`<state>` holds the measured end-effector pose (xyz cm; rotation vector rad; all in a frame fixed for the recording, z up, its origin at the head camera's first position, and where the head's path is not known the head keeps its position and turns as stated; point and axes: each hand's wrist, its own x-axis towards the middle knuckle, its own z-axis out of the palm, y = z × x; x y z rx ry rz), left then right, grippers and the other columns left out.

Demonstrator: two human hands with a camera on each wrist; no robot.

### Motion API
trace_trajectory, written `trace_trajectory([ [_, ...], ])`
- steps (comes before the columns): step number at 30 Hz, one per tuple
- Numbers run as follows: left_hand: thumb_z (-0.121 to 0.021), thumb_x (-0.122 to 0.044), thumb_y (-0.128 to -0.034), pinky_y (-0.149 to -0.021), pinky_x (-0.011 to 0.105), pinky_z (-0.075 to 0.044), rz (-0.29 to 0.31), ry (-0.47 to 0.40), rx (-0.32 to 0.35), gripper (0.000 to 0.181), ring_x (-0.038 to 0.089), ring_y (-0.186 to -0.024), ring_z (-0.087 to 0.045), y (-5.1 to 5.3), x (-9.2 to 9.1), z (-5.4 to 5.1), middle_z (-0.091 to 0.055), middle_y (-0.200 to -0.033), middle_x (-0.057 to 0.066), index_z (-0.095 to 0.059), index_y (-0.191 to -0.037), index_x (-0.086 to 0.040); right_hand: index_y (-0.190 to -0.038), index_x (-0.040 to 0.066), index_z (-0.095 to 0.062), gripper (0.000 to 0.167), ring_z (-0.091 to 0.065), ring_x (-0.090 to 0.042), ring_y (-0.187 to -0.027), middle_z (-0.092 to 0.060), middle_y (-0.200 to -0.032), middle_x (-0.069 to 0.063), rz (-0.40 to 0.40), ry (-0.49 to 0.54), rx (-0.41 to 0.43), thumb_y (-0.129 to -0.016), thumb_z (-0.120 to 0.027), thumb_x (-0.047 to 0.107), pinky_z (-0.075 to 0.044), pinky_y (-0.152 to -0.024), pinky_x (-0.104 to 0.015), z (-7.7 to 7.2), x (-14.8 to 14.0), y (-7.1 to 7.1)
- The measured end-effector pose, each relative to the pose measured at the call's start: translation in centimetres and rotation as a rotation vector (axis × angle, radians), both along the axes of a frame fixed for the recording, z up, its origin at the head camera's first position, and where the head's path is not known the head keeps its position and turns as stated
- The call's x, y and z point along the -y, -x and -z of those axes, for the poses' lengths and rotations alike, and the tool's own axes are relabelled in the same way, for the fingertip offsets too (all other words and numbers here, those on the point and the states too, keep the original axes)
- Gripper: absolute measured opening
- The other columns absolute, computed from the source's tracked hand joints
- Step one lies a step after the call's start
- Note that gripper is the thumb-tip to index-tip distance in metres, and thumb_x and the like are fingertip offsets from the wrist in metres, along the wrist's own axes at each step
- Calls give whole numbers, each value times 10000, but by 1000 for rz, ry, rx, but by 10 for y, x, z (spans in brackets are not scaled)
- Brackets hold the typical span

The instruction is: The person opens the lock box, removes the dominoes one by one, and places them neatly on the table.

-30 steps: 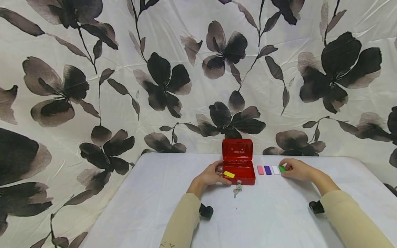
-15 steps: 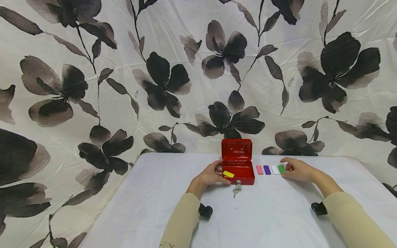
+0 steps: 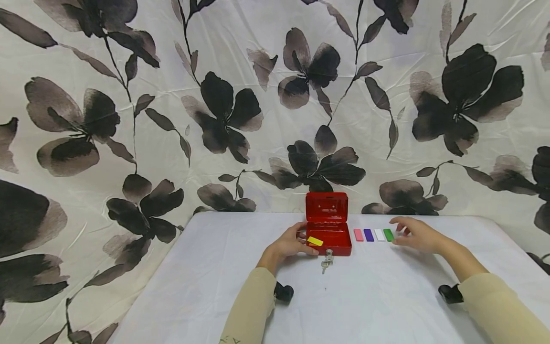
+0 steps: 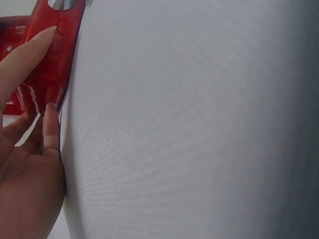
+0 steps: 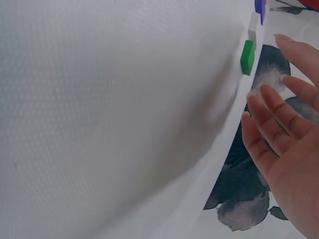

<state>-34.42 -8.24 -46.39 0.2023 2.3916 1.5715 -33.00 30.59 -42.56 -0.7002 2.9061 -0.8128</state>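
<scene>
A small red cash box (image 3: pixel 339 233) stands on the table with its lid (image 3: pixel 326 206) raised. My left hand (image 3: pixel 288 243) grips its near left corner, thumb on the front and fingers at the side. A yellow block (image 3: pixel 315 241) lies inside, tilted near the left wall. Keys (image 3: pixel 325 265) hang from the lock in front. Right of the box, pink (image 3: pixel 358 235), purple (image 3: pixel 368 235), white (image 3: pixel 379 235) and green blocks (image 3: pixel 388 235) form a row. Just beside the green one is my right hand (image 3: pixel 417 235), fingers spread and holding nothing; the right wrist view shows a gap between them.
A white cloth covers the table (image 3: pixel 343 306). Behind it hangs a pale curtain (image 3: pixel 258 200) with dark flowers, close to the table's back edge. A black wrist device (image 3: pixel 451 294) is strapped at each sleeve cuff.
My right hand has let go of the green block and drawn back slightly to the right, its fingers opening. The green block now lies flat in the row. My left hand stays on the box.
</scene>
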Motion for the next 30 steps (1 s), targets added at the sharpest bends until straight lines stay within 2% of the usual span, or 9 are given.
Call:
trace_trajectory([
  [5,-933,-175,-734,-1023,435,-514,0,-9,6,945,241,-1083,-557,1,0,0,-597,-1199,40,-431,-1534,-171,-1349,-92,-532,576,-616,-300,-969,-632,-1100,-168,-1,7,4,-904,-775,182,-525,-862,-535,-4,3,-3],
  [13,-934,-181,-733,-1035,458,-507,-8,1,1,942,239,-1089,-560,0,-1,0,-602,-1211,30,-435,-1532,-180,-1320,-82,-568,552,-609,-308,-985,-643,-1106,-157,-42,-7,-67,-890,-785,187,-517,-848,-523,-11,12,-9],
  [23,-935,-189,-733,-1025,444,-517,-8,14,-2,950,234,-1082,-560,0,0,1,-603,-1205,29,-428,-1537,-174,-1305,-52,-587,528,-611,-331,-999,-651,-1124,-162,-85,16,-92,-890,-800,196,-539,-825,-511,-17,28,-13],
  [30,-931,-168,-738,-1031,458,-511,-2,-3,-2,936,248,-1090,-557,1,0,2,-600,-1205,42,-435,-1531,-166,-1323,-9,-587,508,-614,-338,-1036,-646,-1194,-182,-109,37,-87,-904,-785,197,-551,-855,-525,-22,44,-16],
])
